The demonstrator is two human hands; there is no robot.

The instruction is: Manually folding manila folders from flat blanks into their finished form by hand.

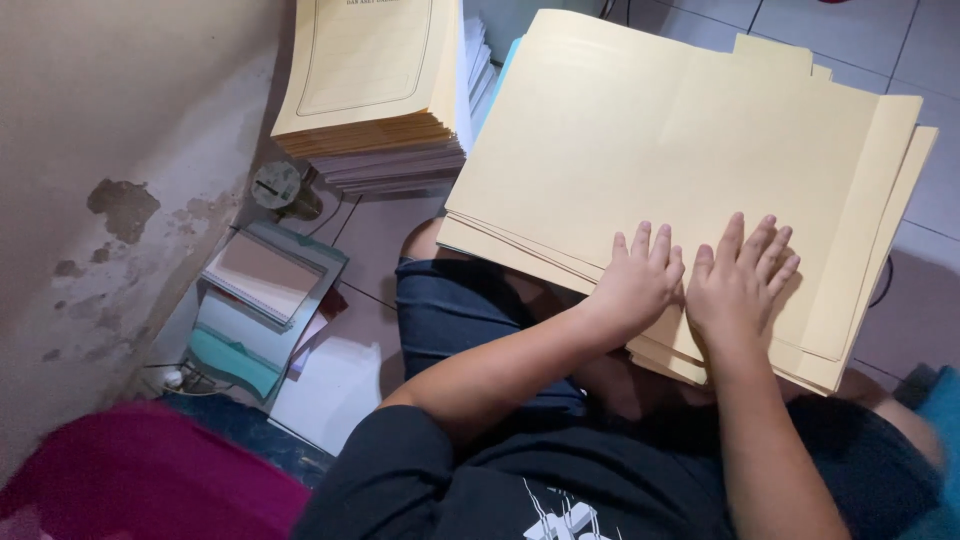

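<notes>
Pressing both flat, empty hands, left hand (635,285) beside right hand (738,280), on the folders (640,150) across your lap; the uneven edges beyond your fingers could slide off onto the floor (370,240).

The folders (650,160) are pale yellow, the shorts (450,310) dark blue, the cushion (140,470) magenta, the floor tiles (880,40) white.

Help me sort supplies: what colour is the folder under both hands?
Pale yellow-tan, plain card folder, head view.
</notes>
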